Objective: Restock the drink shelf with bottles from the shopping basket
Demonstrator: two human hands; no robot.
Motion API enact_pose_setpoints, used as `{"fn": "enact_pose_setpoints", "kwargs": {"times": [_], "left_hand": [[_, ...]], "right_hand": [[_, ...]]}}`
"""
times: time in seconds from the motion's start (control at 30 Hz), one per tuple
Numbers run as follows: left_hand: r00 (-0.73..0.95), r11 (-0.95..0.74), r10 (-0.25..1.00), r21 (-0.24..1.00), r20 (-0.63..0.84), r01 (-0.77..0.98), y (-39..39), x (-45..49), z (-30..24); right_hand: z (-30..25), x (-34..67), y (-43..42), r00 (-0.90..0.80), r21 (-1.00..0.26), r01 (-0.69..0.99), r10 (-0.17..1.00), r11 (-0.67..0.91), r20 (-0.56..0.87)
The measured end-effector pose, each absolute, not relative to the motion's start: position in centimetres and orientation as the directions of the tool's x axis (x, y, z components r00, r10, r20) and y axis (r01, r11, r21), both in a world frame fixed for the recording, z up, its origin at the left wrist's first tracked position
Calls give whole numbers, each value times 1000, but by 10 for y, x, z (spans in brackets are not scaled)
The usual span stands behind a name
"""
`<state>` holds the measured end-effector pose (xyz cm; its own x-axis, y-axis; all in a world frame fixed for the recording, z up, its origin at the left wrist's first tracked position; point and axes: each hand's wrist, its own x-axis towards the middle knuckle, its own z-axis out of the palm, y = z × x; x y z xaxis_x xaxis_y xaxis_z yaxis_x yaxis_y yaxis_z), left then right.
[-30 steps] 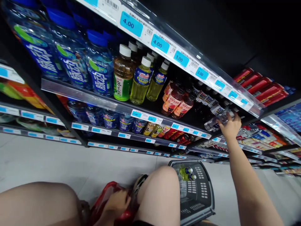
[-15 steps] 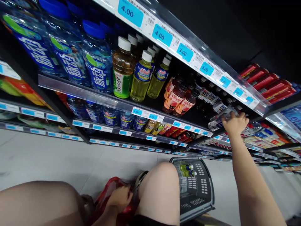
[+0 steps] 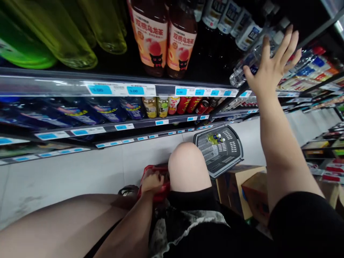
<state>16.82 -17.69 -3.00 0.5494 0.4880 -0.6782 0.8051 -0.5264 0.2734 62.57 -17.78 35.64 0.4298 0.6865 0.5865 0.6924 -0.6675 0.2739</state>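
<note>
My right hand (image 3: 271, 68) reaches up to the shelf at the right, its fingers spread wide. It lies in front of a clear bottle (image 3: 238, 77) with a dark label; whether the fingertips touch it I cannot tell. Dark bottles with white labels (image 3: 249, 33) stand just left of it. Low down between the legs, my left hand (image 3: 152, 182) is curled over a red plastic thing (image 3: 146, 170), whose kind is mostly hidden by the hand and the knee.
A grey shopping basket (image 3: 238, 134) stands on the floor, holding yellow-green bottles (image 3: 215, 138). Peach oolong tea bottles (image 3: 153, 39) stand on the shelf ahead. Smaller bottles and cans (image 3: 185, 104) fill the shelf below. Cardboard boxes (image 3: 233, 182) sit behind the basket.
The view has moved closer to the shelf and shifted, so the tea bottles look bigger. My right hand's fingers have spread wider at the clear bottle. My left hand stays on the red thing.
</note>
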Motion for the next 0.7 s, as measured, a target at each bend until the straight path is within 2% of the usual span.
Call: {"fn": "enact_pose_setpoints", "kwargs": {"times": [0.1,0.27,0.4,0.47,0.57,0.7], "left_hand": [[537,-524,485,261,-690,810,-176,170,-26],[526,-504,472,273,-708,820,-175,168,-26],[543,-509,448,297,-710,808,-172,164,-31],[553,-505,455,309,-698,806,-171,163,-34],[555,-505,467,307,-689,806,-171,162,-35],[568,-508,460,323,-682,799,-171,161,-36]], "right_hand": [[328,599,-202,415,269,652,630,-709,656],[236,571,-255,599,123,543,485,-831,637],[197,576,-261,597,18,598,460,-801,657],[211,582,-243,502,35,692,516,-721,694],[261,590,-193,322,112,828,629,-550,708],[331,605,-99,264,96,895,691,-436,673]]}}
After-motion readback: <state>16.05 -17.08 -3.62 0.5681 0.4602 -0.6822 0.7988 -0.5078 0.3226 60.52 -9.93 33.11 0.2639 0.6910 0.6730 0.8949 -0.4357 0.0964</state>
